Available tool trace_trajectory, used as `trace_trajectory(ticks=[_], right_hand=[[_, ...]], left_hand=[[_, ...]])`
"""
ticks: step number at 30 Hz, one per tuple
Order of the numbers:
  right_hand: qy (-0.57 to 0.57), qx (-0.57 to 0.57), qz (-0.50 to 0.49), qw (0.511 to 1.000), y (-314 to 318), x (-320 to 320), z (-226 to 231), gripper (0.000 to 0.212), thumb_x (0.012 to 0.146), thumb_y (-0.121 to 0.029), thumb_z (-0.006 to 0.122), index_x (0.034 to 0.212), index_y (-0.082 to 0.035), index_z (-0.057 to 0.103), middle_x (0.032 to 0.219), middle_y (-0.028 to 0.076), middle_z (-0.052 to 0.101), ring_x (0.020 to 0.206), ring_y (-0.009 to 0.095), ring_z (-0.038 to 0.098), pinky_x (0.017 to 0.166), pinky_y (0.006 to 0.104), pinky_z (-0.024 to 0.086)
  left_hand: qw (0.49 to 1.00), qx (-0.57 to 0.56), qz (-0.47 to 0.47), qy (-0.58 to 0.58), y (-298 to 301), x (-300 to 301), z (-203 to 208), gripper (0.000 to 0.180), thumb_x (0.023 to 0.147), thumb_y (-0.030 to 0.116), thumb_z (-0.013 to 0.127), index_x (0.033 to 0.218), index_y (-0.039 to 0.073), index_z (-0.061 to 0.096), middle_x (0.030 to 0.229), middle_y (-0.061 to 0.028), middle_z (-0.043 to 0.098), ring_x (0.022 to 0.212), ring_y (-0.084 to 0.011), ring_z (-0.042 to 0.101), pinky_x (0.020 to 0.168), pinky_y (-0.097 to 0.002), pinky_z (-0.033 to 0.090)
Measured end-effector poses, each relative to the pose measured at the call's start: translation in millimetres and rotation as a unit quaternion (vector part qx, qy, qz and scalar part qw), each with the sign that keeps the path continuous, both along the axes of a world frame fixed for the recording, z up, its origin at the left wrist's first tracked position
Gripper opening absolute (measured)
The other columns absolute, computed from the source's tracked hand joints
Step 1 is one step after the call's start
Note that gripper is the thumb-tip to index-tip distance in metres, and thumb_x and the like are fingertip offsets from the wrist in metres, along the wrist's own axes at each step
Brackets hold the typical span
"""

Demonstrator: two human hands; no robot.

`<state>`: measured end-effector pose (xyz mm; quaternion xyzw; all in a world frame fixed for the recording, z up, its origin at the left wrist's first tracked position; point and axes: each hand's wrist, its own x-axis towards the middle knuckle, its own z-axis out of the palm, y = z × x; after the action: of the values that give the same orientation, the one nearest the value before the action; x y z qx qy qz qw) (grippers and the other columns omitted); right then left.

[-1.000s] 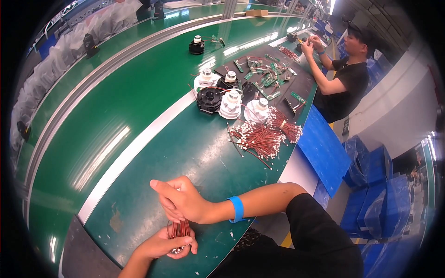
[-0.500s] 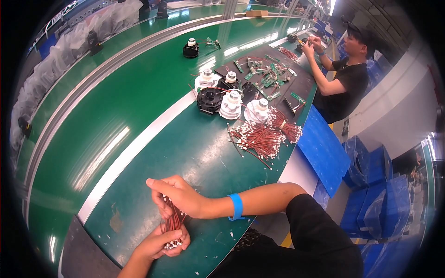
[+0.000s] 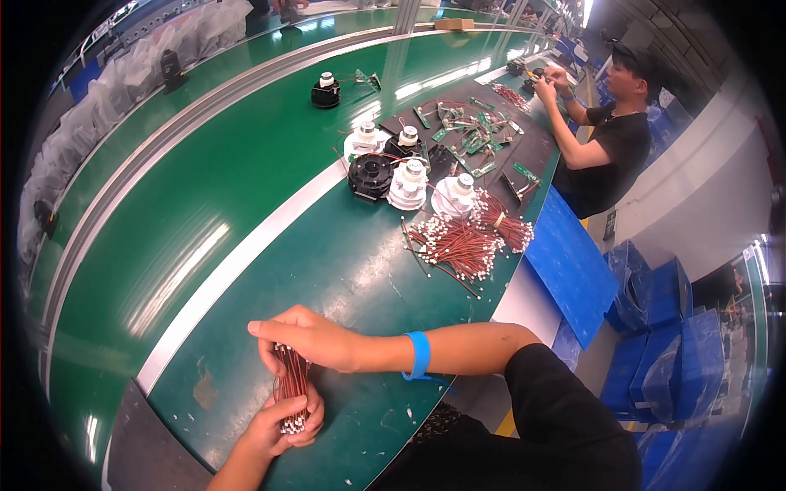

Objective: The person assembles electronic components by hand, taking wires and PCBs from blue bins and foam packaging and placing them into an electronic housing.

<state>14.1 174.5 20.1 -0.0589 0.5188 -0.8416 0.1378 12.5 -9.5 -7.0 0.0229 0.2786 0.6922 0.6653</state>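
Observation:
A bundle of thin red-and-black cables (image 3: 293, 383) with small white connectors at the ends stands tilted over the green bench. Its lower part is wrapped by my left hand (image 3: 282, 419), the thumb pressed across the cables and white ends showing beneath. At the upper end my right hand (image 3: 311, 340) is curled around the cables, its thumb sticking out to the left; the upper tips are partly hidden by that hand. Farther along the bench lies a loose pile of similar cables (image 3: 458, 245), with a tied bunch of cables (image 3: 509, 227) beside it.
White and black motor units (image 3: 407, 186) stand behind the cable pile. Several green circuit boards (image 3: 479, 135) lie on a dark mat. On the green conveyor (image 3: 205, 204) at left rides a black motor unit (image 3: 325, 92). A co-worker (image 3: 610, 135) works at far right, near blue crates (image 3: 655, 360).
Both my hands and the cable bundle have shifted slightly left, and the bundle is more upright. On the conveyor, the black motor unit has moved a little left and nearer.

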Motion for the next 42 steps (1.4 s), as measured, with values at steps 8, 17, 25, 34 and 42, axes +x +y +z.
trace_trajectory(ticks=[8, 17, 25, 34, 42], right_hand=[[0.036, 0.067, 0.007, 0.997, -0.8, 2.5, -2.3, 0.038, 0.092, -0.026, 0.053, 0.066, 0.0, 0.061, 0.063, 0.003, 0.059, 0.061, 0.007, 0.053, 0.059, 0.0232, 0.043], [0.068, 0.219, -0.064, 0.971, -4.5, 6.9, 2.6, 0.034, 0.092, -0.023, 0.052, 0.07, 0.003, 0.057, 0.061, 0.008, 0.06, 0.06, 0.012, 0.058, 0.056, 0.0275, 0.046], [0.177, 0.339, -0.106, 0.918, -0.3, 4.9, -1.6, 0.036, 0.092, -0.022, 0.05, 0.066, 0.002, 0.055, 0.056, 0.014, 0.058, 0.049, 0.022, 0.057, 0.049, 0.0322, 0.044], [0.196, 0.273, -0.131, 0.933, -4.7, 11.0, -0.4, 0.043, 0.094, -0.021, 0.047, 0.058, 0.001, 0.052, 0.049, 0.012, 0.054, 0.042, 0.023, 0.053, 0.045, 0.0321, 0.041], [0.234, 0.271, -0.16, 0.92, -6.3, 16.0, 0.3, 0.041, 0.095, -0.018, 0.046, 0.059, 0.0, 0.051, 0.048, 0.009, 0.053, 0.041, 0.019, 0.052, 0.042, 0.0301, 0.04]], left_hand=[[0.994, -0.066, -0.016, 0.086, 4.8, 3.4, 11.1, 0.025, 0.09, 0.026, 0.053, 0.08, 0.008, 0.041, 0.056, -0.0044, 0.04, 0.037, -0.0099, 0.032, 0.032, -0.0233, 0.022], [0.988, -0.07, -0.042, 0.128, 3.5, 5.2, 7.0, 0.037, 0.09, 0.039, 0.056, 0.078, 0.007, 0.041, 0.054, -0.004, 0.04, 0.037, -0.0109, 0.033, 0.033, -0.0227, 0.026], [0.983, -0.087, -0.057, 0.153, 5.5, 5.8, 12.4, 0.039, 0.091, 0.042, 0.053, 0.08, 0.006, 0.043, 0.055, -0.006, 0.043, 0.037, -0.011, 0.034, 0.033, -0.0221, 0.026], [0.983, -0.072, -0.078, 0.148, 0.0, 4.1, 7.0, 0.035, 0.09, 0.038, 0.056, 0.084, 0.005, 0.048, 0.061, -0.0098, 0.051, 0.041, -0.0142, 0.044, 0.034, -0.0232, 0.026], [0.989, -0.024, -0.098, 0.109, 2.5, 0.2, 8.2, 0.027, 0.087, 0.026, 0.061, 0.093, 0.001, 0.051, 0.075, -0.0144, 0.057, 0.052, -0.0165, 0.051, 0.038, -0.0236, 0.031]])
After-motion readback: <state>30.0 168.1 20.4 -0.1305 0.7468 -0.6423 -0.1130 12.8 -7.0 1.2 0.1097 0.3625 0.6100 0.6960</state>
